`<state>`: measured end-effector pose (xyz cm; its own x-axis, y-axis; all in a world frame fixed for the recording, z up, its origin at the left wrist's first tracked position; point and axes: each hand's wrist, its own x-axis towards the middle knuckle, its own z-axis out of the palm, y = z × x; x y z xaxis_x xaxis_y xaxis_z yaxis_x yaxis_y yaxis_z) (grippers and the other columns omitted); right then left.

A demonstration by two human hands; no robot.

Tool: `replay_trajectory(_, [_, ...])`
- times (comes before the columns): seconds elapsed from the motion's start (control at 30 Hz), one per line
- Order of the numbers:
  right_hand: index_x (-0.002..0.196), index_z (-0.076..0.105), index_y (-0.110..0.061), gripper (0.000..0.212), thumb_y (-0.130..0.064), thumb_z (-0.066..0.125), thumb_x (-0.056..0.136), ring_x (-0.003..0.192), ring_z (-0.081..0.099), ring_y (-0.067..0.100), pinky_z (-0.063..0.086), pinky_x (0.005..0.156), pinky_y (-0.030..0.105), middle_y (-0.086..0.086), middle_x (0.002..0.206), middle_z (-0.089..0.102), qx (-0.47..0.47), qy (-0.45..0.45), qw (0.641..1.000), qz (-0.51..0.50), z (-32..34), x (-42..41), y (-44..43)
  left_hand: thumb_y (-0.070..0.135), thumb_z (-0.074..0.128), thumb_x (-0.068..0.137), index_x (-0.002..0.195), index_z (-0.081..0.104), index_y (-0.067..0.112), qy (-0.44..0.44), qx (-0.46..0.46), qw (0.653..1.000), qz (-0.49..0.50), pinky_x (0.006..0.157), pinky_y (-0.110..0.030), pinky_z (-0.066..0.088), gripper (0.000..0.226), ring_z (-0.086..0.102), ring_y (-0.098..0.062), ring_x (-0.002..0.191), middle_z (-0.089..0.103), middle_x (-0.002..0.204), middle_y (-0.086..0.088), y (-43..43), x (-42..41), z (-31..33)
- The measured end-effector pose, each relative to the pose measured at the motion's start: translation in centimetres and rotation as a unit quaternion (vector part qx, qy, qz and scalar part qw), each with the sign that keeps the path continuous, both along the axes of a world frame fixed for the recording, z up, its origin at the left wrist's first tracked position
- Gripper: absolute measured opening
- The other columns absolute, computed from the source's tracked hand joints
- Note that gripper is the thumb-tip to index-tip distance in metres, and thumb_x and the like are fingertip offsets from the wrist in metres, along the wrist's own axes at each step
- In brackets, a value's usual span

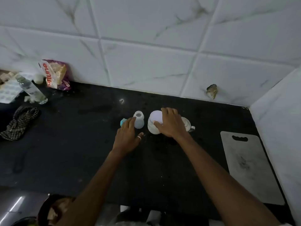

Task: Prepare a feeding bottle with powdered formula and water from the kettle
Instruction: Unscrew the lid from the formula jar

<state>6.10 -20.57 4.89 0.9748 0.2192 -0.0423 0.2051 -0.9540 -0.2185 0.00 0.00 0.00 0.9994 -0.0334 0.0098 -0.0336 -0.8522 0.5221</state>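
Item 1, white lidded jar (152,128), likely formula, mid-counter (81,144) just right of the uncapped feeding bottle (139,123): right hand (171,124) clasps its lid, left hand (127,137) rests straight-fingered against the bottle; twist level, keeping bottle steady.

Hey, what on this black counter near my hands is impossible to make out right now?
Head view only.
Teal object: mostly covered by the left hand; its identity is unclear.
Metal vessel with handle: largely hidden behind the right hand, which grips the white lidded jar; kettle or cup, cannot tell.
Small white open bottle: inside too dim to see any contents.
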Motion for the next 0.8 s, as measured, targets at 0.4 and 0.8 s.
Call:
replay_trajectory(0.4, [0.156, 0.029, -0.015, 0.095, -0.055, 0.075, 0.084, 0.136, 0.046, 0.035, 0.04, 0.107, 0.048, 0.013, 0.154, 0.044, -0.015, 0.149, 0.989, -0.003, -1.3, 3.3, 1.3, 0.037, 0.068, 0.093, 0.152, 0.032, 0.02, 0.066, -0.06, 0.996, -0.018, 0.103, -0.046, 0.048, 0.071, 0.06, -0.028, 0.115, 0.047, 0.148, -0.008, 2.8, 1.9, -1.7])
replay_trajectory(0.8, [0.157, 0.036, -0.015, 0.094, -0.044, 0.084, 0.081, 0.141, 0.043, 0.028, 0.038, 0.111, 0.04, 0.009, 0.157, 0.042, 0.132, 0.162, 0.978, -0.021, 0.9, 3.2, -0.2, 0.039, 0.076, 0.087, 0.148, 0.042, 0.014, -0.002, -0.077, 0.996, -0.052, 0.102, -0.04, 0.049, 0.074, 0.048, -0.024, 0.131, 0.049, 0.146, -0.007, 2.3, 2.7, -0.1])
